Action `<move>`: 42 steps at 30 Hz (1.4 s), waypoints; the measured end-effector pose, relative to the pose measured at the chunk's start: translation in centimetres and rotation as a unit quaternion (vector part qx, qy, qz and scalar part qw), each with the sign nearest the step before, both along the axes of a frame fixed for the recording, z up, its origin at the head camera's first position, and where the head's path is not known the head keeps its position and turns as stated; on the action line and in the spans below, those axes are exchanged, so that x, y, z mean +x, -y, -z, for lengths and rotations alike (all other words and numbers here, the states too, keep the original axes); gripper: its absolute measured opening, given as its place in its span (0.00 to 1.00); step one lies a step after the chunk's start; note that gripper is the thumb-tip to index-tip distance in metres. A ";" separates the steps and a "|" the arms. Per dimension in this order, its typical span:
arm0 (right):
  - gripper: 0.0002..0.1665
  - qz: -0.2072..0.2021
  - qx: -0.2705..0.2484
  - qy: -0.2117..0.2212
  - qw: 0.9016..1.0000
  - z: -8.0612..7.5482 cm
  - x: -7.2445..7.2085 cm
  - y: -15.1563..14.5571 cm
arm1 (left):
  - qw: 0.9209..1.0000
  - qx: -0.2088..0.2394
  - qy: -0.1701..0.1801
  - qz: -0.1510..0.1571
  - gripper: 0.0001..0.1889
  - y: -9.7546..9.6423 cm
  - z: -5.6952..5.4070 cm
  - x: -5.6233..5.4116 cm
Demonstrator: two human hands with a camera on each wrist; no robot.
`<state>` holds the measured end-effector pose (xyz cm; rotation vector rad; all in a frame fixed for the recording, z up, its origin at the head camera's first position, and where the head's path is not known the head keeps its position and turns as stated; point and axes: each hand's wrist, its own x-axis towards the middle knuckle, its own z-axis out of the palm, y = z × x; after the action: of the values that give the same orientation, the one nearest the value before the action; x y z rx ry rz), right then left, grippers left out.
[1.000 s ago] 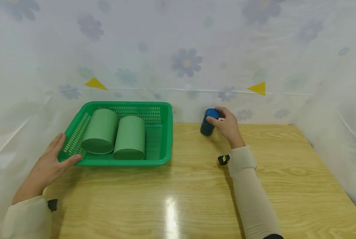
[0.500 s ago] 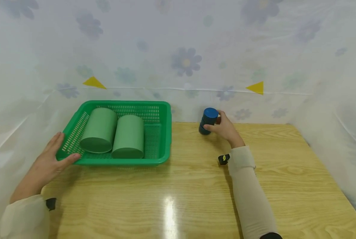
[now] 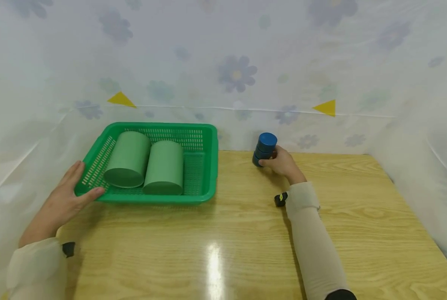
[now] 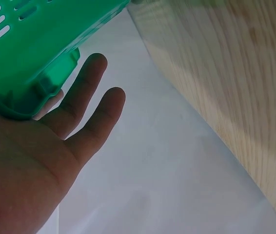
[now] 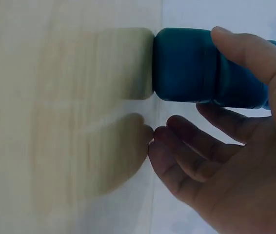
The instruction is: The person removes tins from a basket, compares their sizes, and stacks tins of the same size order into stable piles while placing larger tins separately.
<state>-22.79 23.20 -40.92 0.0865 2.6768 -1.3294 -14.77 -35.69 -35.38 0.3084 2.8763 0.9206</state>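
My left hand (image 3: 60, 200) rests at the near left corner of a green plastic basket (image 3: 210, 166), fingers along its left side and thumb on the front rim. In the left wrist view, two straight fingers stand free of the basket's corner (image 4: 30, 92). Inside the basket lie two pale green cylinders (image 3: 129, 158), side by side. To the right, my right hand (image 3: 283, 161) holds a blue ribbed cylindrical container (image 3: 265, 145) low on its body, between thumb and index finger. It stands upright on the table; the right wrist view shows its rounded base (image 5: 182, 66) and the other fingers bent beside it.
A wood-grain table (image 3: 246, 233) runs up to a white flowered sheet (image 3: 193, 62) at the back. Similar sheeting hangs on both sides. Two yellow triangles (image 3: 325, 108) mark the back sheet. A small black device (image 3: 281, 199) sits by the right cuff.
My right hand has slid down the blue container from its top to its lower part, uncovering the blue top. The container stays in place, and my left hand keeps its place on the basket.
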 end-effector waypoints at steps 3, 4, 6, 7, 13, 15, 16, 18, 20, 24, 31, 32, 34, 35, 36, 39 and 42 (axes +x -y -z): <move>0.45 -0.001 -0.002 -0.008 1.000 0.0 -0.3 0.4 | 1.000 0.000 -0.002 -0.004 0.50 0.2 -0.3 0.1; 0.44 -0.001 -0.002 -0.011 1.000 -0.1 -0.3 0.5 | 1.000 0.000 -0.003 -0.005 0.49 0.2 -0.4 0.2; 0.44 0.001 0.000 -0.017 1.000 -0.2 -0.5 0.8 | 1.000 0.000 -0.004 -0.008 0.49 0.3 -0.6 0.3; 0.43 0.000 0.003 -0.019 1.000 -0.2 -0.6 0.9 | 1.000 0.000 -0.003 -0.009 0.49 0.4 -0.7 0.3; 0.44 -0.003 0.010 -0.027 1.000 -0.3 -1.0 1.4 | 1.000 -0.002 0.003 -0.018 0.50 0.6 -1.4 0.5; 0.45 -0.004 0.010 -0.028 1.000 -0.3 -1.1 1.5 | 1.000 -0.001 0.005 -0.020 0.50 0.6 -1.5 0.6; 0.45 -0.003 0.009 -0.028 1.000 -0.3 -1.2 1.5 | 1.000 -0.001 0.004 -0.021 0.50 0.7 -1.5 0.7; 0.46 -0.003 0.009 -0.027 1.000 -0.2 -1.3 1.5 | 1.000 -0.001 0.005 -0.022 0.50 0.7 -1.6 0.8; 0.47 -0.004 0.009 -0.026 1.000 0.0 -1.5 1.6 | 1.000 -0.001 0.006 -0.023 0.50 0.7 -1.6 0.9; 0.48 -0.006 0.016 -0.026 1.000 0.4 -1.7 1.7 | 1.000 -0.005 0.005 -0.028 0.50 0.9 -1.5 1.1; 0.53 -0.005 0.020 -0.025 0.999 0.3 -1.4 1.3 | 0.999 -0.012 0.008 -0.031 0.51 0.5 -1.9 0.5; 0.55 -0.005 0.017 -0.026 1.000 0.1 -1.3 1.0 | 0.999 -0.008 0.009 -0.030 0.52 0.3 -1.9 0.3; 0.60 -0.009 0.005 -0.032 0.999 -0.2 -1.0 0.2 | 0.999 0.000 0.013 -0.030 0.52 -0.1 -1.8 0.0; 0.63 -0.012 -0.005 -0.037 0.999 -0.4 -0.8 -0.3 | 0.999 0.003 0.014 -0.029 0.52 -0.4 -1.7 -0.1; 0.65 -0.016 -0.015 -0.045 0.999 -0.8 -0.6 -0.8 | 0.999 0.006 0.015 -0.030 0.53 -0.6 -1.5 -0.1; 0.67 -0.022 -0.042 -0.068 0.997 -2.3 0.5 -1.6 | 0.999 0.009 0.027 -0.031 0.53 -1.1 -1.2 0.1; 0.66 -0.021 -0.039 -0.109 0.993 -4.7 1.6 -1.5 | 0.999 0.004 0.033 -0.035 0.54 -1.2 -1.1 0.5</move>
<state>-21.16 24.73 -36.25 -0.1305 2.7789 -1.5092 -14.30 -34.45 -34.26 0.1750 2.8399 0.9341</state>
